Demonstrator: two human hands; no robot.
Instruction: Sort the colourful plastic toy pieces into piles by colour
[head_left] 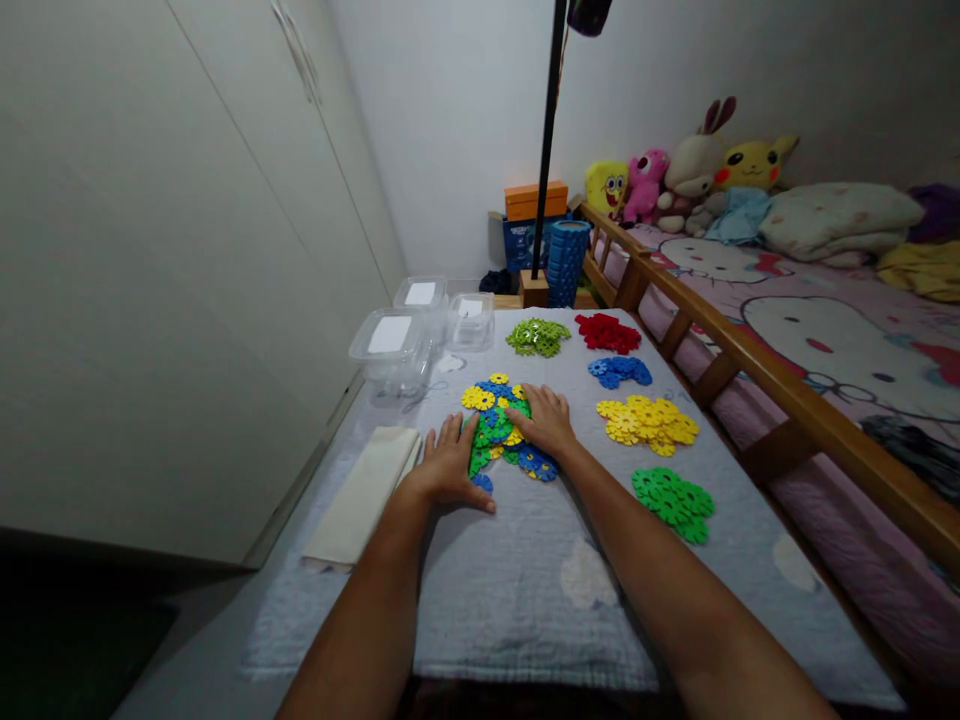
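A mixed pile of yellow, green and blue snowflake-shaped plastic discs (496, 412) lies in the middle of a pale blue cloth (525, 580). My left hand (450, 468) rests flat on the cloth at the pile's left edge, fingers spread and open. My right hand (546, 418) lies palm-down on the right side of the pile, fingers stretched over the discs. Sorted heaps lie to the right: lime green (538, 337), red (608, 333), blue (620, 372), yellow (648, 421) and dark green (673, 500).
Clear plastic boxes with lids (397, 350) stand at the back left. A folded cream cloth (364, 497) lies left of my hands. A wooden bed rail (757, 365) runs along the right, with plush toys (690, 165) on the bed. A black pole (549, 130) rises behind.
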